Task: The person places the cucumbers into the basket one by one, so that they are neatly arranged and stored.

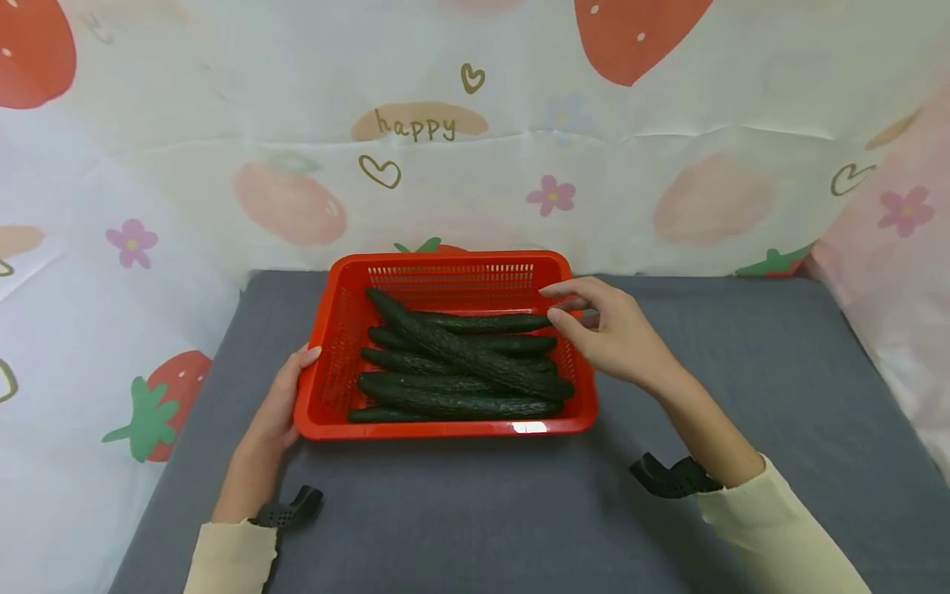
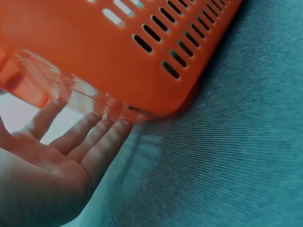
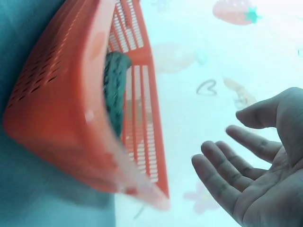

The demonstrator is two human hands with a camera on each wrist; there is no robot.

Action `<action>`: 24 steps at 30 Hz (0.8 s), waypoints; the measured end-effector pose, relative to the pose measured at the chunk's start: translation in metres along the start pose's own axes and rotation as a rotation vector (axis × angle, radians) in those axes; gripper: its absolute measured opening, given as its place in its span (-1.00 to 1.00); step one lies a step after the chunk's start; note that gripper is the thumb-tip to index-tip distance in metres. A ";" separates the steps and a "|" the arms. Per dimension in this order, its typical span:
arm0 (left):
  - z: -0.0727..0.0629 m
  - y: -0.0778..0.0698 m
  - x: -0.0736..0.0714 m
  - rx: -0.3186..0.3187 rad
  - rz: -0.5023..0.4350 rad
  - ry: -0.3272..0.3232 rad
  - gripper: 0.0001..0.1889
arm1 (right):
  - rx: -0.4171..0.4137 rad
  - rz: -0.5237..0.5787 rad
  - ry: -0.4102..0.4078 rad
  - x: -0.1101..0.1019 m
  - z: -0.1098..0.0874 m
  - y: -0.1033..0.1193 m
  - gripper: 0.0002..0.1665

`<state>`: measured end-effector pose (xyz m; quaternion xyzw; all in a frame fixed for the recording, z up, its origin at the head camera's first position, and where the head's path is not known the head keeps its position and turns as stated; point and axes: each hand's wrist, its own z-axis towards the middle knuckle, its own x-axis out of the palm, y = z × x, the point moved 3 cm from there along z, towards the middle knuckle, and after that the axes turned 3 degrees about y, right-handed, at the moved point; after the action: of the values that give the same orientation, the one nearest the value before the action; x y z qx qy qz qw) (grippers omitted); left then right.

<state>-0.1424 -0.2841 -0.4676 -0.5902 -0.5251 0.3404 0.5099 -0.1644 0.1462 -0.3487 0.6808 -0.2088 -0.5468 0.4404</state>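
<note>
A red plastic basket (image 1: 445,429) with slotted walls holds several dark green cucumbers (image 1: 475,355), one lying slantwise over the others. My left hand (image 1: 285,396) grips the basket's left end at the rim; in the left wrist view its fingers (image 2: 102,142) lie against the outer wall under the rim. Over the right end of the basket hovers my right hand (image 1: 612,330), near the tip of the back cucumber. In the right wrist view this hand (image 3: 255,184) has its fingers spread with nothing between them, apart from the basket.
A grey cloth (image 1: 475,511) covers the table under the basket. Behind and at the sides hangs a white curtain (image 1: 475,190) printed with strawberries, flowers and hearts. Each wrist wears a black strap mount (image 1: 675,477).
</note>
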 end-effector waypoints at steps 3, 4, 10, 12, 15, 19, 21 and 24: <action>-0.004 0.001 -0.001 -0.012 -0.019 0.000 -0.64 | 0.025 0.004 -0.020 -0.003 -0.009 -0.011 -0.54; -0.005 0.001 -0.001 -0.022 -0.026 -0.003 -0.64 | 0.031 0.002 -0.026 -0.004 -0.012 -0.014 -0.54; -0.008 0.001 -0.002 -0.051 -0.050 -0.032 -0.64 | 0.036 -0.011 -0.058 -0.009 -0.026 -0.029 -0.52; -0.010 0.000 -0.004 -0.033 -0.048 -0.017 -0.65 | 0.032 -0.021 -0.065 -0.009 -0.030 -0.034 -0.53; -0.012 -0.001 -0.007 0.010 -0.025 0.019 -0.66 | 0.024 -0.033 -0.078 -0.009 -0.035 -0.040 -0.54; -0.011 -0.004 -0.011 0.114 0.028 0.079 -0.55 | 0.025 -0.037 -0.099 -0.012 -0.043 -0.050 -0.53; -0.010 -0.005 -0.011 0.150 0.077 0.091 -0.48 | 0.034 -0.045 -0.107 -0.016 -0.050 -0.057 -0.53; -0.012 -0.009 -0.013 0.164 0.144 0.079 -0.39 | 0.031 -0.059 -0.112 -0.020 -0.060 -0.069 -0.52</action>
<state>-0.1361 -0.3007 -0.4581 -0.5959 -0.4311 0.3943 0.5510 -0.1289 0.2200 -0.3935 0.6617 -0.2215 -0.5935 0.4010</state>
